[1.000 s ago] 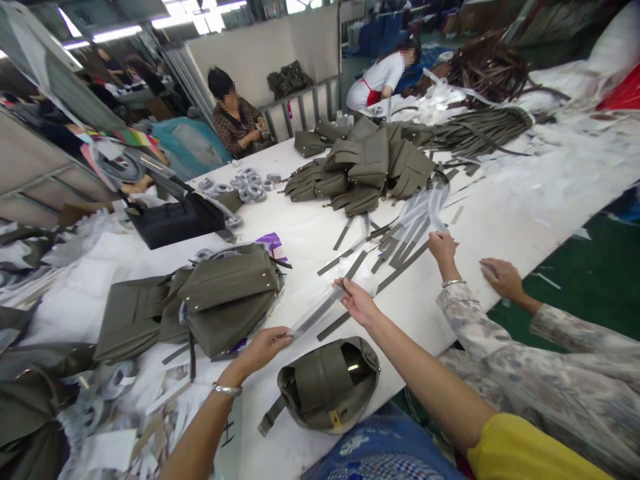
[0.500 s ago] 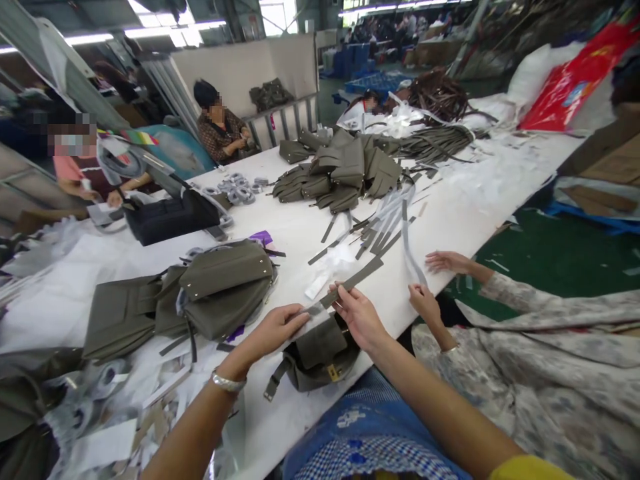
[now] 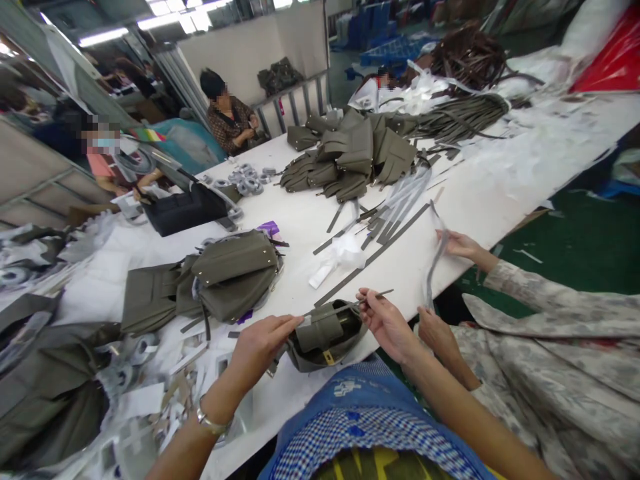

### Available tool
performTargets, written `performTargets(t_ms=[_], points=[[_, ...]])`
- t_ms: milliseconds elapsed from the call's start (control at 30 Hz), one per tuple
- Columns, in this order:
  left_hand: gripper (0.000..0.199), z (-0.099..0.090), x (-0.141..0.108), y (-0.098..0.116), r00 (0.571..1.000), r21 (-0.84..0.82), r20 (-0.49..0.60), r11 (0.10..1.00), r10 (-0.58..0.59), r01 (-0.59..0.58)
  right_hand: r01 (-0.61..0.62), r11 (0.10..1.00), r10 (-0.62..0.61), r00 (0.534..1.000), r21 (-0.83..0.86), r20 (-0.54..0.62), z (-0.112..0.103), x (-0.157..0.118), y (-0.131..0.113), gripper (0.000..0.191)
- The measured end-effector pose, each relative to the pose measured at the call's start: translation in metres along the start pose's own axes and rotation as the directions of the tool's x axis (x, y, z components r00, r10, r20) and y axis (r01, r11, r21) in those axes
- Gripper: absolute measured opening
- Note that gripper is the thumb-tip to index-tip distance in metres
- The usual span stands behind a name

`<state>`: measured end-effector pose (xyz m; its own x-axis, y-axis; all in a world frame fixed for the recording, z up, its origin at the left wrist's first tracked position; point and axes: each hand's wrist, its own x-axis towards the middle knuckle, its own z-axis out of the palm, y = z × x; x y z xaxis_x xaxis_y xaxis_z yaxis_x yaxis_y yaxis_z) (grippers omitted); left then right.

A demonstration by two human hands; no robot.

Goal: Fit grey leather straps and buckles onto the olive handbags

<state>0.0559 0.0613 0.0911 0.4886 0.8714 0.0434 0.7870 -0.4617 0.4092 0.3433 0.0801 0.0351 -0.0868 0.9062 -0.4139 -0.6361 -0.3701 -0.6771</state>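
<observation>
A narrow olive-grey strap (image 3: 341, 309) runs between my two hands, seen nearly edge-on. My left hand (image 3: 266, 343) is closed on its left end, thumb side hidden from me. With a pinch, my right hand (image 3: 384, 321) holds the strap near its other end, and a short tip sticks out past the fingers. Directly below and behind the strap sits a small olive handbag (image 3: 320, 347) with a gold clasp (image 3: 329, 358), its top gaping on the right. A long flat strip (image 3: 373, 257) lies on the table just beyond my hands.
At my right, a co-worker's hands (image 3: 457, 245) hold a pale grey strip (image 3: 438, 257). Olive bags (image 3: 235, 273) lie to the left, and more bag pieces (image 3: 350, 153) are heaped farther back. Loose strips (image 3: 395, 213), white film (image 3: 343, 253) and scraps (image 3: 145, 400) cover parts of the white table (image 3: 295, 220).
The strap in my hands has turned from showing its flat face to nearly edge-on. My right hand has moved right and slightly down. The co-worker's upper hand now grips the pale strip.
</observation>
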Motion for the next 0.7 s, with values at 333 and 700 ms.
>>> performTargets(t_ms=[333,700], points=[[0.050,0.009,-0.027,0.025,0.966,0.347,-0.225,0.937,0.130,-0.046,-0.079,0.993,0.091,0.983,-0.083,0.157,-0.025,0.004,0.003,0.037],[0.051,0.041,-0.037,0.017,0.936,-0.094,-0.157,0.948,-0.314,0.302,-0.017,0.946,0.084,0.977,-0.323,0.195,-0.022,0.010,0.019,0.035]])
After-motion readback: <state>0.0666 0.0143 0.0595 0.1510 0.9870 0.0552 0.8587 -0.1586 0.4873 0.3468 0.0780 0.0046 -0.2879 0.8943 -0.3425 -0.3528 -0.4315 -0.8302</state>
